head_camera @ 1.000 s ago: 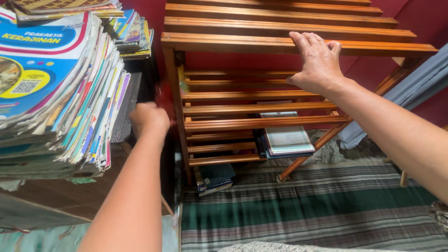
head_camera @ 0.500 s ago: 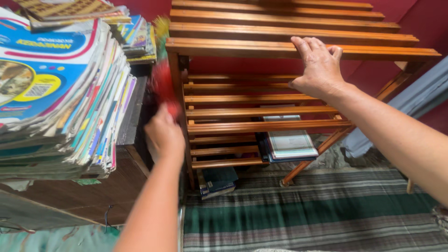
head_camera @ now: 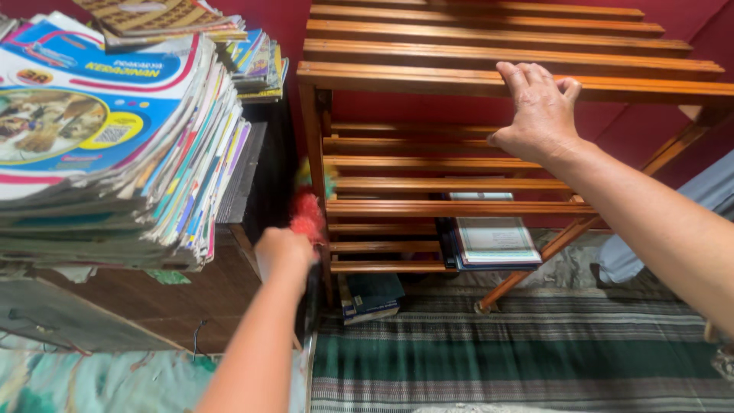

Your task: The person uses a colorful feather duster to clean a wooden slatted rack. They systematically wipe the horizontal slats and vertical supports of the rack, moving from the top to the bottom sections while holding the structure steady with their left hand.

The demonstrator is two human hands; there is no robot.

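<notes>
Left hand [head_camera: 284,251] clenched around a red duster [head_camera: 308,214], right hand [head_camera: 540,112] flat on the wooden rack [head_camera: 428,80], grasping nothing.

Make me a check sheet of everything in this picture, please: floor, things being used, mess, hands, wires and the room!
Surface: striped green rug on the floor.
Job's things: red and green duster, blurred, by the wooden rack, next to its left post.
Clutter: big stack of magazines on a dark cabinet; books on the rack's low shelf; more books on the floor under it.
Grippers: left hand closed on the duster; right hand resting on the rack's top front slat.
Cables: thin dark cord by the cabinet.
Surroundings: red wall behind.
</notes>
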